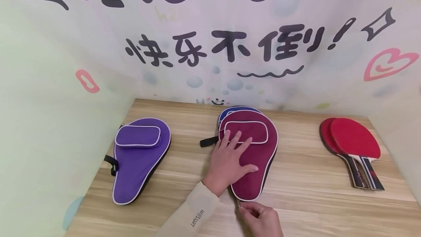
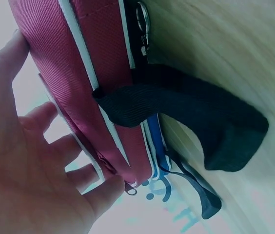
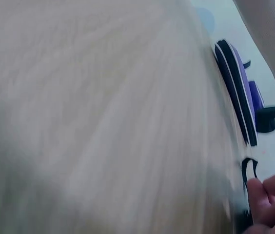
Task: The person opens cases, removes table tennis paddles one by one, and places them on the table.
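I see my left hand pressing flat, grip wide, on the maroon paddle case mid-counter; my right hand pinches the zipper pull at its near end.

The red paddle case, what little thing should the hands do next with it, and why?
Probably pull the zipper pull along the edge of the maroon case. The left hand lies flat on the case, holding it down on the table, and the right hand pinches the pull at the narrow end, so the case looks steadied for unzipping.
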The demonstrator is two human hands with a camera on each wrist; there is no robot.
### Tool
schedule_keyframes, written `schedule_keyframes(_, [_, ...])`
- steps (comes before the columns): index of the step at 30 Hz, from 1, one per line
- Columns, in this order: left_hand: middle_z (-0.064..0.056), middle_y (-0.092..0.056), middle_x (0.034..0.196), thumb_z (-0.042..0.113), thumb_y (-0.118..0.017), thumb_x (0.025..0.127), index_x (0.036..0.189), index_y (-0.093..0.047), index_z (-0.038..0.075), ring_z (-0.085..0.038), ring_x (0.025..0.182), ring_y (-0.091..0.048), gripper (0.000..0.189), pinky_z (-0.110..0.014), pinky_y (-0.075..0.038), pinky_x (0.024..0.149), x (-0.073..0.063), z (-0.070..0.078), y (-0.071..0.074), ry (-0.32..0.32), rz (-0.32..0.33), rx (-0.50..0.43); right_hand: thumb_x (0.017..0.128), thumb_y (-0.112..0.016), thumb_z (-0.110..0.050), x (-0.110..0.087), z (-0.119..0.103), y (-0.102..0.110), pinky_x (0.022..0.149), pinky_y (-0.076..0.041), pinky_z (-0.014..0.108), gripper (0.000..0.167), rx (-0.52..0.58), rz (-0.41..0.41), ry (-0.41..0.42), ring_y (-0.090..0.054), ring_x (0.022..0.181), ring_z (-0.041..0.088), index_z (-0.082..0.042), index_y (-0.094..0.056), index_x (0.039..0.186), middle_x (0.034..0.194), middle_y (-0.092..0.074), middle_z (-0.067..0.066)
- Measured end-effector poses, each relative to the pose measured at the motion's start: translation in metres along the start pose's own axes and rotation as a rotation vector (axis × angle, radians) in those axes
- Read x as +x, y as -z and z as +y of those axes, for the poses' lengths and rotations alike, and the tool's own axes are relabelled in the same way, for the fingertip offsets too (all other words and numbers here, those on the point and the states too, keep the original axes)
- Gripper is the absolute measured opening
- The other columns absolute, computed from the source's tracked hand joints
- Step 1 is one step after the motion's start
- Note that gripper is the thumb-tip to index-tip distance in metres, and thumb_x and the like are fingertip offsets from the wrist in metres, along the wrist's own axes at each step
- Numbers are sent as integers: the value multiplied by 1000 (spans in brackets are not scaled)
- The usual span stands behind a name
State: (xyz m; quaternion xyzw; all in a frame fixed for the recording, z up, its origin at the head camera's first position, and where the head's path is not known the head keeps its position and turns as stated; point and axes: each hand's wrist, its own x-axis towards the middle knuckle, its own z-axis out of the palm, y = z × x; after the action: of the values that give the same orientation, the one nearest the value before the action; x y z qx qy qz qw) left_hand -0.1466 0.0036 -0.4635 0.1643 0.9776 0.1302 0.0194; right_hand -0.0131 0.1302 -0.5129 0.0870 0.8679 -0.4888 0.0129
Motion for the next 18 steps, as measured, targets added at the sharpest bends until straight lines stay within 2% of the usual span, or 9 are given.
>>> schedule_keyframes(4, [1,-31,169,79,-55,86,158,-33,43,-35,160,-19,84,-54,-30,125,0,1,1,3,3,36,79,-84,-9,-3,-5,-14,56,-44,13,6,5,67,36,-52,59,-10,-13,-82,83,65,-73,-7])
schedule_keyframes(6, [1,-31,169,79,-55,85,158,-34,44,-35,159,-20,84,-53,-30,125,1,2,3,2,1,56,78,-84,-9,-4,-9,-21,57,-45,13,7,20,97,16,-54,60,-10,-13,-83,84,68,-75,-6])
schedule_keyframes(11, [-1,-34,168,78,-56,86,157,-35,43,-37,158,-22,82,-52,-28,126,2,5,6,-7,-3,80,81,-82,-9,-4,-13,-28,60,-48,13,8,53,96,-50,-58,64,-9,-12,-83,88,76,-79,-4])
schedule_keyframes(16, [-1,-34,168,78,-56,86,157,-35,43,-37,158,-23,82,-52,-27,127,2,6,7,-5,-14,89,81,-81,-8,-2,-7,-23,62,-48,10,11,-12,62,75,-60,67,-11,-16,-83,88,74,-78,-8])
schedule_keyframes(18, [-1,-34,168,78,-56,86,157,-35,43,-37,158,-22,82,-52,-27,127,2,6,7,-3,-23,83,81,-81,-9,1,-5,-17,64,-49,11,11,-46,18,118,-60,68,-11,-18,-83,88,75,-78,-10])
